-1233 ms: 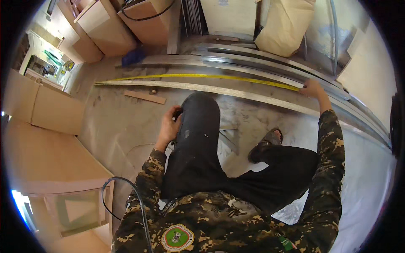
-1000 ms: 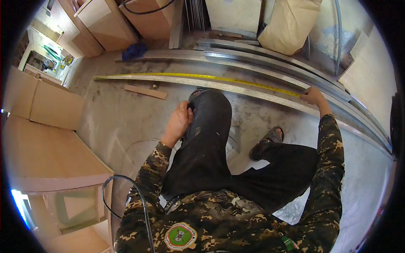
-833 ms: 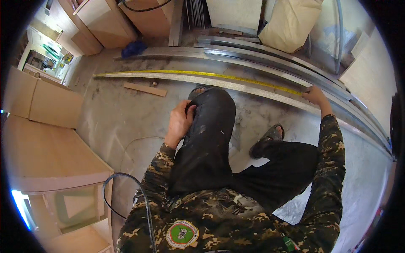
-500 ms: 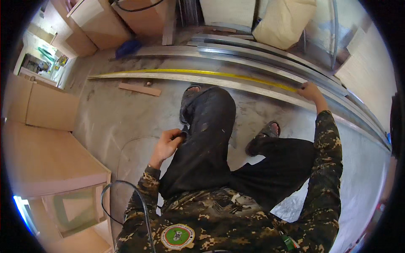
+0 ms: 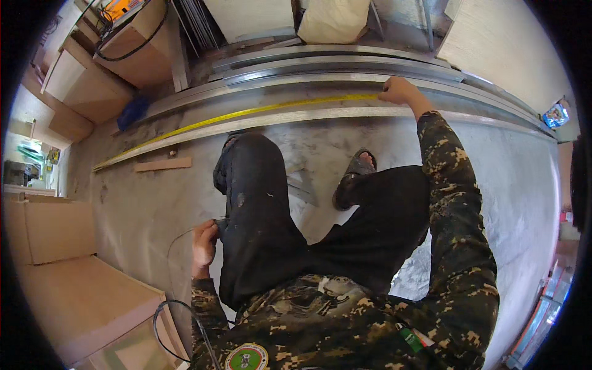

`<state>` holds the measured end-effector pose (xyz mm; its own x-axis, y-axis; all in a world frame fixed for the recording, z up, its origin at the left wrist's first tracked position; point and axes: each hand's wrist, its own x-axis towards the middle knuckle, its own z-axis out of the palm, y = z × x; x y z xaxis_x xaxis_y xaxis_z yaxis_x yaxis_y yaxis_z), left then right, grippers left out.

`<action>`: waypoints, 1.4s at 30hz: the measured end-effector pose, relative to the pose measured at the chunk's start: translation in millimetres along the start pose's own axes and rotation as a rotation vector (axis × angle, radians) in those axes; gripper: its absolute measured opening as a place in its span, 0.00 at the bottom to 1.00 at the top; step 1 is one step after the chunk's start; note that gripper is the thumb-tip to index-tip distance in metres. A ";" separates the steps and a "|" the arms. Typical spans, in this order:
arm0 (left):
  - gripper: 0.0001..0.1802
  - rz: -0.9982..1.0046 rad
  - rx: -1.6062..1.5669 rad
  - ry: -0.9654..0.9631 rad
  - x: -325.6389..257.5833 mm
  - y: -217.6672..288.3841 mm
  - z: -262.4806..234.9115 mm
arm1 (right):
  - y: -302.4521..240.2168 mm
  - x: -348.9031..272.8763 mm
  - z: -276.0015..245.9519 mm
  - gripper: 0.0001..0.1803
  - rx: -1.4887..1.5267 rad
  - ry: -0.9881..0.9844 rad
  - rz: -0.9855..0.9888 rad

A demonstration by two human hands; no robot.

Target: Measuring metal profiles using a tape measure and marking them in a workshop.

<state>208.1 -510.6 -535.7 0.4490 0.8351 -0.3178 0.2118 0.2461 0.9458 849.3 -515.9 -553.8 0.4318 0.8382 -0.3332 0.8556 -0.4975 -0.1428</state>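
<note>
A yellow measuring tape (image 5: 277, 108) stretches across the floor, along a long pale metal bar (image 5: 296, 116). My right hand (image 5: 401, 92) is closed on the tape's right end, over the metal bars; whatever else is in the fist is hidden. Toward the far left the tape runs close to the bar's end. Beside my bent left knee, my left hand (image 5: 204, 243) is closed round something dark against the black trousers. I cannot tell whether that is cloth or a separate object.
Several more metal bars (image 5: 345, 63) lie behind the tape. A short wooden strip (image 5: 163, 164) rests on the concrete floor. Wooden boxes (image 5: 92, 302) stand at the left, a beige sack (image 5: 333, 21) at the back. A black cable (image 5: 161, 324) loops near my left arm.
The view has turned, so the bars, tape and boxes sit further left in it. My right hand still grips the tape, and my left hand stays by the knee.
</note>
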 end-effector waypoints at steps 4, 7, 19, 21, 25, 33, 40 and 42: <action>0.14 -0.171 0.045 -0.101 5.4 -1.6 -5.4 | -3.7 -5.0 -7.4 0.22 0.003 -0.026 0.010; 0.14 -0.108 0.349 -0.146 4.3 5.5 11.7 | -3.8 -8.1 -8.8 0.21 0.045 -0.025 0.004; 0.23 0.153 0.471 0.306 27.0 -44.2 5.3 | -3.9 -7.0 -7.7 0.23 0.015 0.012 0.025; 0.23 0.245 0.350 0.248 24.7 -64.4 -8.3 | -4.1 -8.5 -8.7 0.23 0.026 0.014 0.018; 0.18 0.258 0.456 0.187 29.1 -67.5 -15.1 | -4.9 -13.0 -10.1 0.22 0.014 0.033 0.021; 0.16 0.205 0.715 0.827 34.3 -50.5 -31.5 | -7.5 -9.2 -11.5 0.21 -0.003 0.034 0.033; 0.22 0.197 0.000 0.393 29.7 -92.1 -56.5 | -20.1 -26.5 -33.0 0.20 -0.103 0.030 0.045; 0.24 0.031 -0.222 0.367 29.2 -106.9 -64.8 | -31.0 -31.4 -45.5 0.23 -0.106 0.031 0.071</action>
<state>142.3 -480.6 -641.8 0.1049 0.9535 -0.2825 -0.0064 0.2847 0.9586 822.2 -516.6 -496.5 0.4998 0.8087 -0.3102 0.8470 -0.5312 -0.0200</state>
